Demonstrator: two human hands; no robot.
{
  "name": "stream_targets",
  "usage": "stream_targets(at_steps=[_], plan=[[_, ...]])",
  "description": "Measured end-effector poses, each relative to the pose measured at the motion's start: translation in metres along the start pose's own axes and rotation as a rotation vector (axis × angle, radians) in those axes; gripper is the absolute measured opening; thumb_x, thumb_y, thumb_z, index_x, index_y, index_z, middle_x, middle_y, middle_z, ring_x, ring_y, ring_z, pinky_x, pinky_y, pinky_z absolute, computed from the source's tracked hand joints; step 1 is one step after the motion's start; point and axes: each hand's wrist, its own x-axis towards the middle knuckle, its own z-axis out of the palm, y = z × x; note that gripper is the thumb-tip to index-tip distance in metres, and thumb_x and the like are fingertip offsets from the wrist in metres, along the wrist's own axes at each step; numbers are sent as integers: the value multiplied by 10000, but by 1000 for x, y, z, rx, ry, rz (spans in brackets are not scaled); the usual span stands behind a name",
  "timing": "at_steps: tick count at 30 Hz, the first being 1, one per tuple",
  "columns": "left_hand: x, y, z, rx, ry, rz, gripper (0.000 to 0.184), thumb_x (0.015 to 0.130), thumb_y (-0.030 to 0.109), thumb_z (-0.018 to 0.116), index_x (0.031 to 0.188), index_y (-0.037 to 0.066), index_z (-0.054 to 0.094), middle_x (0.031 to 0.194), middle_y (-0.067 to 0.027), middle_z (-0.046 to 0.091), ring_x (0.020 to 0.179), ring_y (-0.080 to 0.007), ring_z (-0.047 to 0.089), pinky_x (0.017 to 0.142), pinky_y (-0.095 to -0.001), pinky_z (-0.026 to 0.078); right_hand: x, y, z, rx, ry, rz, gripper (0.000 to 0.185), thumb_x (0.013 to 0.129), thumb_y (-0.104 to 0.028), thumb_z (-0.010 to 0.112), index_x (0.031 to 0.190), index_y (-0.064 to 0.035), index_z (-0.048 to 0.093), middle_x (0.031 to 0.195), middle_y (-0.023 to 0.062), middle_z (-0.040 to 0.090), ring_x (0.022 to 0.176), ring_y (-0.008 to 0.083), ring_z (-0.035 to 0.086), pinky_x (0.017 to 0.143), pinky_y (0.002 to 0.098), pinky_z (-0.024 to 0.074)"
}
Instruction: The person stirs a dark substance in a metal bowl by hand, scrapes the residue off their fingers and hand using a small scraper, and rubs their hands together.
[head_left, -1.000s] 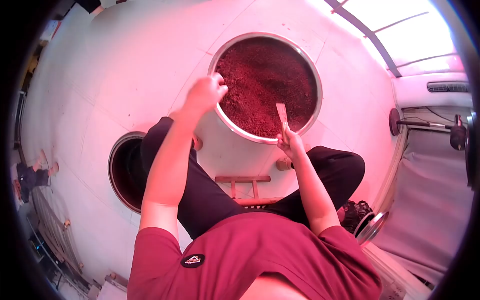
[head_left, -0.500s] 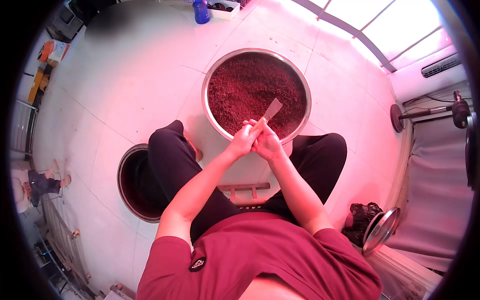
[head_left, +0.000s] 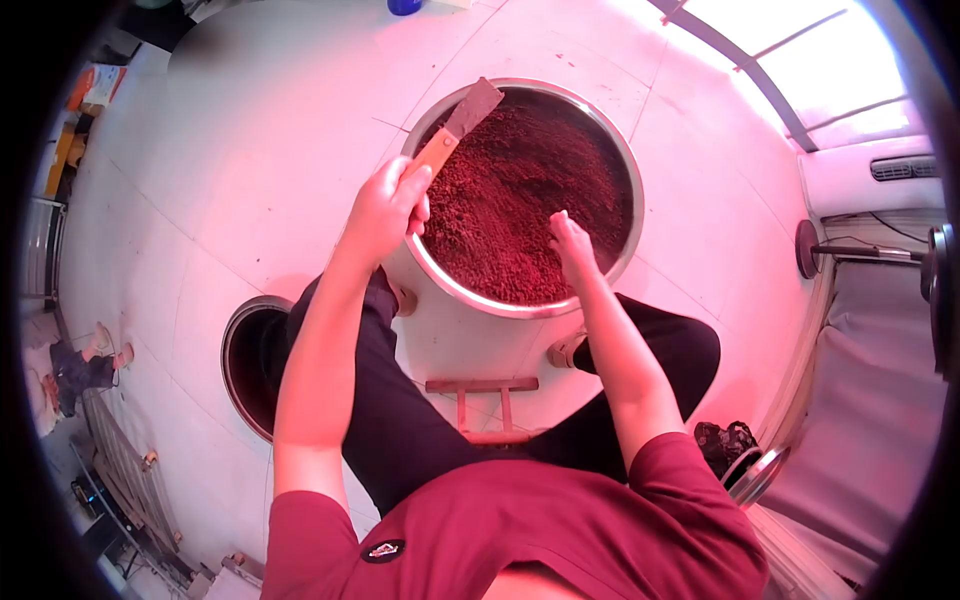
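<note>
My left hand (head_left: 383, 212) grips the scraper (head_left: 436, 154) by its handle, fingers wrapped round it. The blade (head_left: 474, 108) points up and away, over the far left rim of the basin (head_left: 515, 311). My right hand (head_left: 572, 245) is above the near right part of the dark red crumbs (head_left: 500, 215), its fingers bent in; I can't tell whether they close on anything or touch the crumbs.

With the blade so close to the rim, I judge that a careless swing could knock metal on metal and twist the handle in my grip. If any crumbs cling to the blade, a jolt there could flick them onto the floor (head_left: 300, 150). My right forearm crosses the near right rim, so leaning on it could tip the basin or drag crumbs over. The blade's edge could nick my right fingers if both hands meet carelessly. On the left, my knee is close beside the tub (head_left: 228, 365); shifting that leg could bump it.
</note>
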Motion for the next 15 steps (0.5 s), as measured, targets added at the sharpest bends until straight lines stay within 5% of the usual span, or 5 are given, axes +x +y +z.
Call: stream_targets(at_steps=[3,7,12,15], plan=[[-13,21,-3,173,43,-60,228,959,237,500,951,10,531,606,-2,523,503,-71,483,491,-227,390,57,-18,-5,-248,49,-111,592,911,-503,531,1300,-57,511,1182,58,585,1138,178,503,936,363,388],[-16,29,-19,153,110,-157,177,958,170,490,991,3,539,620,11,489,534,-51,439,506,-208,369,154,-14,-10,-610,84,-277,582,913,-453,519,1255,18,539,1248,204,572,1203,283,520,1016,338,382],[-11,21,-34,288,225,-237,228,964,187,455,1054,-9,527,623,0,469,538,-58,421,506,-202,355,251,31,14,-689,211,-103,744,812,-587,576,1256,9,545,1243,212,573,1208,300,517,1013,342,386],[-9,22,-32,308,236,-230,266,964,228,462,1052,-16,519,627,-9,474,540,-64,421,508,-203,355,250,9,33,-718,-97,81,822,746,-633,624,1242,19,553,1239,204,579,1197,294,526,993,349,403]])
